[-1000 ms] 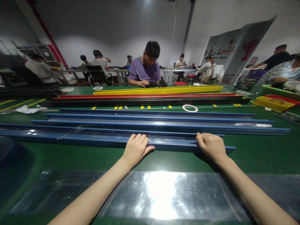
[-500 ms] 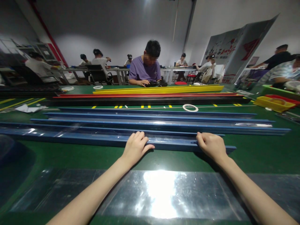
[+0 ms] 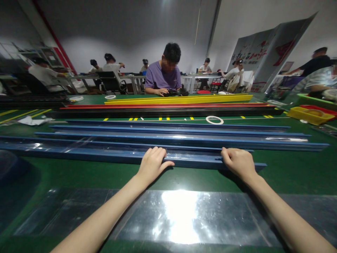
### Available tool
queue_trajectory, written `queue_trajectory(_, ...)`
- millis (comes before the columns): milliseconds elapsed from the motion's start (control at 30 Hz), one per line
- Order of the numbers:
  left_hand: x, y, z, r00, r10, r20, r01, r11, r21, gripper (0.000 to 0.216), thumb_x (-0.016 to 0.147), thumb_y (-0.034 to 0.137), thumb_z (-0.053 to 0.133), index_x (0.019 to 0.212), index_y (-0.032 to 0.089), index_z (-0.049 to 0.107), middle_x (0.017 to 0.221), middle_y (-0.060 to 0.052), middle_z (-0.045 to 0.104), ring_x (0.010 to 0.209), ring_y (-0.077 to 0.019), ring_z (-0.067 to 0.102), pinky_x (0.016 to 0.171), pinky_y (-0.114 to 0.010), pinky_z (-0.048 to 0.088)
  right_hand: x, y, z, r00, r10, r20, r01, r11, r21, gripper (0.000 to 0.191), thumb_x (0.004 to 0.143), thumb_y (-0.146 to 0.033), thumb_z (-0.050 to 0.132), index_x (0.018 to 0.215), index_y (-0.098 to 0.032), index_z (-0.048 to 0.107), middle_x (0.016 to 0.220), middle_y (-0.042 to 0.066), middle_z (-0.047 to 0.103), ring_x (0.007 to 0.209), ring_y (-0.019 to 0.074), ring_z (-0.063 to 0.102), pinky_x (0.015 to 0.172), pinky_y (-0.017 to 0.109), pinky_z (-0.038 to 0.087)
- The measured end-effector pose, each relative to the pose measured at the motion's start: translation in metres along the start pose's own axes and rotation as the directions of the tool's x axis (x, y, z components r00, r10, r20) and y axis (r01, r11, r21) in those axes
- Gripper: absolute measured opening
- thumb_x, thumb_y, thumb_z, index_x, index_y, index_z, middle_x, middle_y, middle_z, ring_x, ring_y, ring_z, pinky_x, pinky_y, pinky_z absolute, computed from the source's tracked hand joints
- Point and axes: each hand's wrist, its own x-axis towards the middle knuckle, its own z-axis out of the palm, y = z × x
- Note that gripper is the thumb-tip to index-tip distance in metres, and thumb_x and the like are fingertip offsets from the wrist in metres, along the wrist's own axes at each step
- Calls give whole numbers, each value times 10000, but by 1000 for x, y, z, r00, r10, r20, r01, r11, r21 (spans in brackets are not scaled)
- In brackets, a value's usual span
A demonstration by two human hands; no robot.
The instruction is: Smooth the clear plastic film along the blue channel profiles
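Note:
The nearest of several long blue channel strips (image 3: pixel 100 154) lies lengthwise across the green table. My left hand (image 3: pixel 154 161) is closed over its near wall, fingers curled into the channel and thumb along the outer face. Toward the strip's right end, my right hand (image 3: pixel 238 161) is in a fist over the same strip, its fingertips hidden inside or behind the wall. Just beyond lie more blue channel strips (image 3: pixel 189 138), parallel to the first. A clear plastic sheet (image 3: pixel 131 218) with a bright glare lies flat beneath my forearms.
Farther back are red-and-black strips (image 3: pixel 168 111) and a yellow strip (image 3: pixel 179 99). A white tape ring (image 3: pixel 214 120) lies between the rows. At right stand a yellow bin (image 3: pixel 310 115) and other trays. Across the table sits a person in purple (image 3: pixel 163 77); others work behind.
Both hands stay in the same grip on the blue channel strip. The view has shifted very slightly; nothing else visibly differs.

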Motion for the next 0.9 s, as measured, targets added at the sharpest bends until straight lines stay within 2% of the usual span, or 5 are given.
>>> queue_trajectory(333,3,2,-4,997,-32,69,33,999,-4,342,735,515,486,679,179,461,667,3,515,686,-151,450,611,-260,319,0,-1,-1,1000,-12,-23,12,1000,18,490,808,-361,280,419,-174,514,501,60,600,458,142,514,459,244,237)
queue_trajectory(600,5,1,-4,991,-11,134,8,1000,21,324,761,508,459,698,191,485,720,4,531,706,-150,455,609,-264,302,0,0,0,999,-24,-36,25,1000,18,494,812,-360,281,425,-171,523,502,63,602,448,135,503,461,246,234)
queue_trajectory(733,1,3,0,997,-17,78,13,998,53,294,792,464,444,706,186,488,728,0,534,697,-146,461,602,-266,292,-1,0,1,998,-23,-55,24,1000,19,494,812,-362,281,426,-169,522,501,63,599,446,131,499,459,244,232)
queue_trajectory(900,-4,2,6,998,42,-37,-40,998,56,300,816,438,419,700,172,493,698,-10,540,657,-140,454,601,-269,290,-1,0,1,998,-20,-63,21,1000,15,486,810,-360,280,442,-167,530,506,62,598,454,133,500,455,241,228)
